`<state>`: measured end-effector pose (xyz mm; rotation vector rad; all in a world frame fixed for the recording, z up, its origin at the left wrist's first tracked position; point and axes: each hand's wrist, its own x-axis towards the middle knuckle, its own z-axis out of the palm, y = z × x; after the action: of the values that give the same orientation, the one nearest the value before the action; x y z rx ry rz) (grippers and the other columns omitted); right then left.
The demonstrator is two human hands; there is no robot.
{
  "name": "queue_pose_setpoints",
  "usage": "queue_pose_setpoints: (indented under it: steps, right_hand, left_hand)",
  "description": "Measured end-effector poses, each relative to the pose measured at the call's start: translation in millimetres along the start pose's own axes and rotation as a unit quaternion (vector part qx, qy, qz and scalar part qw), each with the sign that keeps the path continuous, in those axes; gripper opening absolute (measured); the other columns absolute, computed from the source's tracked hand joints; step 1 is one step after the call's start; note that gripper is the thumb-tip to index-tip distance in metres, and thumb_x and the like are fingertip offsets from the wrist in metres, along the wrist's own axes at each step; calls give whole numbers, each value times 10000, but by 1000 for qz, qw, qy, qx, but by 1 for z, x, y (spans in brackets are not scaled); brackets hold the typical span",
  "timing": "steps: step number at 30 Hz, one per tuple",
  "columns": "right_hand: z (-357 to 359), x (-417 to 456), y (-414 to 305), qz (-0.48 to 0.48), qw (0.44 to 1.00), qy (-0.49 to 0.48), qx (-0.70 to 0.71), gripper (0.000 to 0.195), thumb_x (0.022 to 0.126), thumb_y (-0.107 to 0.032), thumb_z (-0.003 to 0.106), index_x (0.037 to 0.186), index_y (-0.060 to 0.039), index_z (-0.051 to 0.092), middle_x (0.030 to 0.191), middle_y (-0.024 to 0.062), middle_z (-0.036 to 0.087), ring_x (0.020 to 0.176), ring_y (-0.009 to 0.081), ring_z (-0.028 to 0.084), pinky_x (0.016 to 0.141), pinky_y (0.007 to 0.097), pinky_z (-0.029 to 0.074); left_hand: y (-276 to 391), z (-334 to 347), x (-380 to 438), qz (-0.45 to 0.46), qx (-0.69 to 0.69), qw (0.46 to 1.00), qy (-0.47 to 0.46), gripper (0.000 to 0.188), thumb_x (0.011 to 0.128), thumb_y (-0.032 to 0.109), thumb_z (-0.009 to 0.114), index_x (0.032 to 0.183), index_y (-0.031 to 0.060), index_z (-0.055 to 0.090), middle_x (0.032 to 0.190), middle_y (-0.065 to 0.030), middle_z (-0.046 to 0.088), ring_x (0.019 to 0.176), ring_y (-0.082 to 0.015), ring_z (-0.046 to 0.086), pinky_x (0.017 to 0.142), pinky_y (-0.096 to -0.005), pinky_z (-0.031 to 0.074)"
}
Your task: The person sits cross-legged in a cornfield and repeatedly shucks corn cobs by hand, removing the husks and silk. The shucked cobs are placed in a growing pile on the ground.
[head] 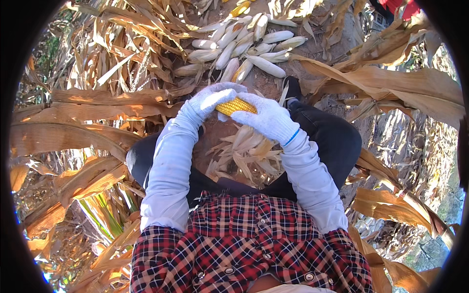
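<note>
Both of my hands wear white knit gloves and grip one husked ear of yellow corn (236,107) between them. My left hand (216,97) covers the ear's left end, and my right hand (262,113) wraps its right end. Bare kernels show in the gap between the gloves; both ends of the ear are hidden. Stripped pale husks (249,154) lie on the soil below my hands, between my bent legs. Just beyond the gloves is a heap of corn ears in pale husks (238,45), a few with yellow kernels showing.
Tall dry corn leaves (77,110) lean in from the left, and another broad dry leaf (399,86) stretches across the right. A bare yellow ear (240,9) lies behind the heap. Part of a person in red clothing (401,8) appears at the top right.
</note>
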<state>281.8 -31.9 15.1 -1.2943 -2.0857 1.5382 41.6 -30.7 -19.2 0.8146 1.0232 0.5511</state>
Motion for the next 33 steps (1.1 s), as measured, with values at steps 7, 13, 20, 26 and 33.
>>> queue_pose_setpoints:
  steps: [7, 13, 20, 26, 33]
  right_hand:
    - [-23, 1, 21, 74, 973, -37, -214, 452, 1032, -464, 549, 1063, -50, 728, 896, 212, 736, 855, 383, 730, 751, 457, 579]
    - [-21, -2, 30, -2, 973, 5, -231, 327, 1025, -358, 586, 989, -52, 693, 773, 187, 690, 763, 386, 709, 673, 480, 566]
    - [-7, 5, 24, -67, 974, -4, -216, 297, 1012, -358, 610, 1006, -71, 685, 823, 184, 700, 797, 388, 715, 683, 471, 577]
    - [-9, 6, 19, -55, 981, 18, -185, 295, 987, -340, 658, 1114, -74, 679, 902, 171, 706, 822, 373, 719, 711, 449, 583]
    - [-3, 8, 24, -37, 982, -35, -183, 416, 994, -357, 645, 1283, -60, 618, 994, 173, 689, 855, 342, 727, 742, 425, 594]
  left_hand:
    - [-46, -8, 5, -151, 36, 981, -120, 768, 836, 465, 808, 1403, 3, 576, 1002, -83, 710, 746, -146, 675, 515, -225, 507]
    - [-93, -29, 46, -269, 211, 940, 19, 638, 923, 497, 731, 1349, 32, 631, 940, -76, 711, 641, -120, 651, 516, -239, 513]
    - [-34, -106, 153, -273, 598, 753, 30, 731, 787, 639, 772, 1163, 12, 755, 985, -165, 748, 786, -238, 727, 690, -372, 590]
    - [68, -162, 201, 86, 180, 894, 401, 576, 910, 455, 763, 1289, 29, 684, 1009, -94, 735, 727, -172, 702, 634, -310, 613]
    - [-49, -144, 215, -98, 226, 910, 334, 375, 930, 297, 733, 1212, 50, 715, 904, -92, 719, 678, -209, 696, 609, -352, 615]
